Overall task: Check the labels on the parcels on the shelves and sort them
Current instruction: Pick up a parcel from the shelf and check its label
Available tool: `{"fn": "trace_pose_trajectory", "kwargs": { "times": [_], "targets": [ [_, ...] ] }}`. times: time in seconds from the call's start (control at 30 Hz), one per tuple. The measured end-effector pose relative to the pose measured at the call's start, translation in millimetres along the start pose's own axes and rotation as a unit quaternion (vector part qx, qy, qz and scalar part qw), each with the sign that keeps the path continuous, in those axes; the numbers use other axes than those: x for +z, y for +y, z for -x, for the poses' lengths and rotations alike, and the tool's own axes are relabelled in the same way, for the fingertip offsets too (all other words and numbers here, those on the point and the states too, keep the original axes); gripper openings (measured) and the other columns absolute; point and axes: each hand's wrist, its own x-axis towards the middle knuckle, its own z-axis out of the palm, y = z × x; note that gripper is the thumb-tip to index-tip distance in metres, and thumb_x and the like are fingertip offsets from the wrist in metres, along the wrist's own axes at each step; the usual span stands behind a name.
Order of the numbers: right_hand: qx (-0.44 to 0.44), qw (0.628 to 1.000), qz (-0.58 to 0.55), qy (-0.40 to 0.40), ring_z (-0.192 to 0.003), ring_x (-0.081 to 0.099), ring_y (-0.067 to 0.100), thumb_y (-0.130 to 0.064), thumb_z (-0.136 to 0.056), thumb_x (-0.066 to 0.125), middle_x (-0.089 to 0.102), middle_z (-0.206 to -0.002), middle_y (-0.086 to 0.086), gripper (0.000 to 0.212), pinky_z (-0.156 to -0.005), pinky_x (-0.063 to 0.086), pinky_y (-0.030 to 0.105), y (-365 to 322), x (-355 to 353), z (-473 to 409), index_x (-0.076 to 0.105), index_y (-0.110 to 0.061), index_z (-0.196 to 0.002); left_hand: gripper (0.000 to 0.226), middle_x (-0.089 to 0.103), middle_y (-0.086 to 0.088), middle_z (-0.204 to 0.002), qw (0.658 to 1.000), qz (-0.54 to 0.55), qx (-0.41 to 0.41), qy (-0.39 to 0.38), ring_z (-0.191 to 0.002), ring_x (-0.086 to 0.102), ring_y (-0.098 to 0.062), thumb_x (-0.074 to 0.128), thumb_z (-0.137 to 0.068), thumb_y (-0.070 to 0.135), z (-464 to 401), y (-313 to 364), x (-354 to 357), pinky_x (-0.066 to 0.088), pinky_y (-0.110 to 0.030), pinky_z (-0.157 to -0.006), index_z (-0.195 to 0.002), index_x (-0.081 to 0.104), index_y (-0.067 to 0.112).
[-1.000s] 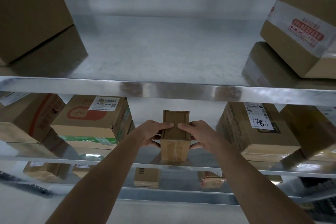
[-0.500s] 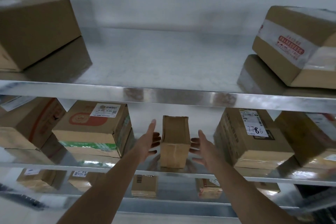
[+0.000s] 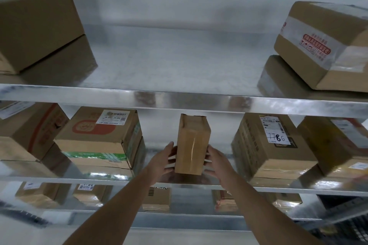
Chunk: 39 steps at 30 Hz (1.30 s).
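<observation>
Left to right. My left hand (image 3: 162,160) has closed back in on the small parcel (image 3: 192,145): half a second ago its fingers were splayed wide and clear of the box, and now they are drawn in narrow against the box's left side. Whether they press it or only lie against it I cannot tell from this angle.

Between my two sets of fingers, the small parcel stands upright on end on the middle shelf (image 3: 278,187), seemingly settled on the shelf plate, where a second ago my fingers were clasped over its top. The face towards me is plain taped cardboard; no label shows on it.

My right hand (image 3: 217,162) matches the left: it was open and apart half a second ago, and its fingers now rest along the box's right side, low down.

Beyond my left fingers sits the parcel with the orange mark (image 3: 99,137), label on top. Beyond my right fingers sits the parcel marked 7786 (image 3: 272,143), label readable.

Finding: the box was released and is now being retaken from both sides. My judgement is that the label check on it is not finished, since no label has been brought to view; the next handling likely calls for turning it to expose another face. Risk: it is narrow and standing tall, so it may tip if nudged.
</observation>
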Motion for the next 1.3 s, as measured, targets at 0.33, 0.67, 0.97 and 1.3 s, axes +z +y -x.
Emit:
{"fn": "trace_pose_trajectory", "kwargs": {
  "times": [0.33, 0.67, 0.97, 1.3],
  "targets": [
    [-0.069, 0.973, 0.221, 0.004, -0.11, 0.066, 0.027, -0.044, -0.105, 0.045, 0.068, -0.123, 0.012, 0.038, -0.1, 0.055, 0.042, -21.1, -2.0, -10.7, 0.063, -0.014, -0.121, 0.043, 0.065, 0.001, -0.105, 0.995, -0.101, -0.008, 0.013, -0.104, 0.06, -0.021, 0.057, -0.102, 0.038, -12.8, 13.9, 10.1, 0.049, -0.035, -0.092, -0.135, 0.057, 0.011],
    [-0.019, 0.974, 0.222, 0.031, -0.113, 0.063, 0.032, -0.046, -0.106, 0.043, 0.062, -0.131, 0.019, 0.046, -0.092, 0.053, 0.04, -18.0, -0.9, -19.6, 0.058, -0.007, -0.125, 0.047, 0.066, -0.004, -0.106, 0.987, -0.153, 0.01, 0.05, -0.097, 0.064, -0.023, 0.053, -0.102, 0.05, -27.2, 3.1, 25.6, 0.054, -0.035, -0.084, -0.127, 0.062, 0.012],
    [0.007, 1.0, 0.007, 0.025, -0.1, 0.064, 0.017, -0.038, -0.11, 0.034, 0.067, -0.113, 0.001, 0.038, -0.077, 0.053, 0.026, 19.3, -10.4, -14.0, 0.061, -0.013, -0.119, 0.054, 0.064, -0.007, -0.134, 0.997, -0.005, -0.012, 0.074, -0.112, 0.065, -0.023, 0.032, -0.106, 0.057, -31.9, -36.3, 14.0, 0.05, -0.041, -0.102, -0.132, 0.063, 0.022],
    [-0.094, 0.991, 0.094, -0.023, -0.117, 0.063, 0.022, -0.056, -0.104, 0.031, 0.068, -0.113, -0.006, 0.041, -0.106, 0.05, 0.045, 6.3, -6.2, -1.1, 0.064, -0.032, -0.105, 0.034, 0.062, 0.008, -0.103, 0.998, -0.046, 0.042, 0.006, -0.107, 0.06, -0.02, 0.032, -0.106, 0.053, 8.7, -8.6, 22.0, 0.049, -0.036, -0.099, -0.102, 0.058, 0.031]
  ]
}}
